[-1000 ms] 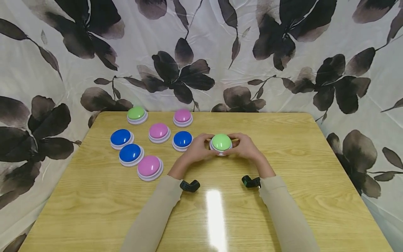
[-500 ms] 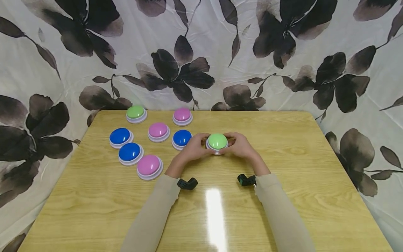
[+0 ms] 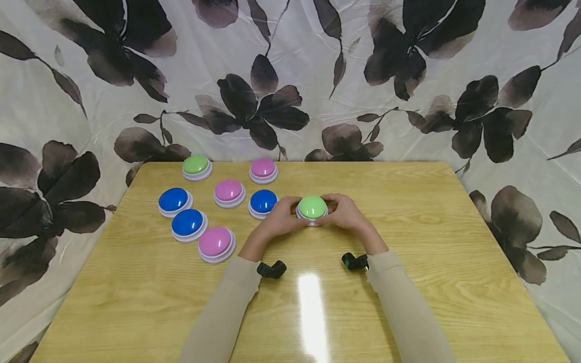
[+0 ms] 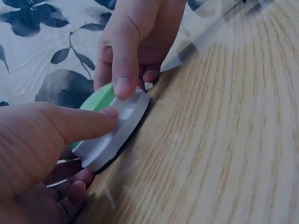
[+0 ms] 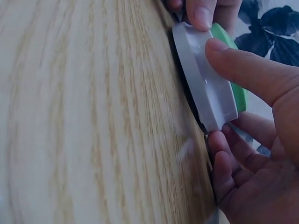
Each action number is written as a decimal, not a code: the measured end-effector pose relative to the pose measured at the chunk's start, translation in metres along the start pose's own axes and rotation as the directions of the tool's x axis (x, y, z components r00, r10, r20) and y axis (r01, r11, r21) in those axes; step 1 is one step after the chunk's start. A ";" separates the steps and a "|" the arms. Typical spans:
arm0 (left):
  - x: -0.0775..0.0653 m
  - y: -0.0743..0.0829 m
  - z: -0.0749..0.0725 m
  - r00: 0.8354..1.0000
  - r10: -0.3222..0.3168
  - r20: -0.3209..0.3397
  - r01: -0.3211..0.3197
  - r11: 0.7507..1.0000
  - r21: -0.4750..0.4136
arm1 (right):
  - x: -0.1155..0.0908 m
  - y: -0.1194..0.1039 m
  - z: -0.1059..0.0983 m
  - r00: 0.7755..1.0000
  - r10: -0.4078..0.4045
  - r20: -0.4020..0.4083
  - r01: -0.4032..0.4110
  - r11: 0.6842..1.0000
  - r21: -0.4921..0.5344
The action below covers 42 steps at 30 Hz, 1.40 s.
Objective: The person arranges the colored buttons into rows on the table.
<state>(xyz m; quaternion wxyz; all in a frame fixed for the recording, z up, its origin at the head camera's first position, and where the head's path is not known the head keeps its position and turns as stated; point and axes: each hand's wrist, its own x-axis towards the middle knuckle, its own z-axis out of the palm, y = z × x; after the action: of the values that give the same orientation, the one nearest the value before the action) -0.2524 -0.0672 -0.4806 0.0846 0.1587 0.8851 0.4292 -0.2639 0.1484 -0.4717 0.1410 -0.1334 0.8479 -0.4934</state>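
Observation:
A push button (image 3: 312, 207) with a green dome and white base is between my two hands, right of the middle of the group. My left hand (image 3: 282, 217) grips its left side, thumb on the near face of the white base (image 4: 110, 137) and fingers curled round behind. From the other side my right hand (image 3: 343, 212) grips it the same way, its thumb (image 5: 233, 60) near the left thumb. In both wrist views the base's dark underside is close over the wooden table (image 5: 93, 116). A blue button (image 3: 263, 201) stands just left of my left hand.
Several more buttons stand on the left: a green one (image 3: 195, 166) at the back, pink ones (image 3: 263, 169) and blue ones (image 3: 173, 200). The nearest is a pink button (image 3: 215, 242). A flowered cloth (image 3: 345, 75) hangs behind the table's far edge.
Both hands have moved slightly left with the green button between them, mostly in the first half second. The other buttons stay where they were.

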 end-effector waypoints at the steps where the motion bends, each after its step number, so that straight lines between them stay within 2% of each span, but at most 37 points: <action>1: 0.001 0.000 0.000 1.000 0.001 0.002 -0.001 1.000 0.008 | 0.000 -0.001 -0.001 1.000 -0.004 -0.004 0.004 1.000 0.001; 6: 0.004 0.004 -0.003 1.000 0.008 0.000 -0.008 1.000 0.028 | -0.001 -0.006 -0.003 1.000 -0.027 -0.003 0.027 1.000 0.014; 12: 0.004 0.006 -0.001 0.999 0.035 -0.012 -0.035 0.999 0.021 | -0.004 -0.010 -0.004 0.999 -0.043 0.002 0.043 0.998 -0.055; 16: 0.001 0.007 0.000 1.000 -0.002 0.001 0.002 1.000 0.012 | -0.007 -0.010 -0.004 1.000 -0.029 0.007 0.029 0.998 -0.051; 19: -0.001 0.010 -0.004 1.000 0.004 0.026 -0.004 1.000 -0.004 | -0.009 -0.011 -0.004 1.000 -0.028 0.004 0.028 0.999 -0.046; 22: -0.008 0.015 -0.011 0.997 0.018 0.071 -0.015 0.999 -0.044 | -0.015 -0.015 -0.003 1.000 -0.010 0.002 0.010 0.997 -0.070; 25: -0.018 0.019 -0.019 0.995 -0.010 0.102 0.016 0.998 -0.061 | -0.022 -0.021 -0.001 1.000 -0.013 -0.010 0.011 0.984 -0.177; 28: -0.025 0.022 -0.027 0.994 -0.042 0.104 0.046 0.998 -0.039 | -0.027 -0.029 0.000 0.998 -0.045 -0.044 0.029 0.950 -0.312; 31: -0.031 0.025 -0.037 0.994 -0.022 0.109 0.024 1.000 -0.019 | -0.031 -0.041 0.001 0.991 -0.104 -0.090 0.061 0.919 -0.390; 36: -0.047 0.028 -0.058 0.993 0.026 0.117 -0.024 1.000 -0.015 | -0.032 -0.062 0.007 0.971 -0.198 -0.133 0.127 0.902 -0.413; 42: -0.063 0.022 -0.079 0.997 0.043 0.069 -0.044 0.999 0.017 | -0.028 -0.076 0.027 0.953 -0.276 -0.122 0.223 0.915 -0.335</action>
<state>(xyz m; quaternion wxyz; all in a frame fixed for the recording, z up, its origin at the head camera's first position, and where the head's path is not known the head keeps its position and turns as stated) -0.2117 -0.1351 -0.4136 0.1041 0.1935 0.8819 0.4171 -0.2210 0.1008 -0.4150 -0.0181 -0.2200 0.9009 -0.3738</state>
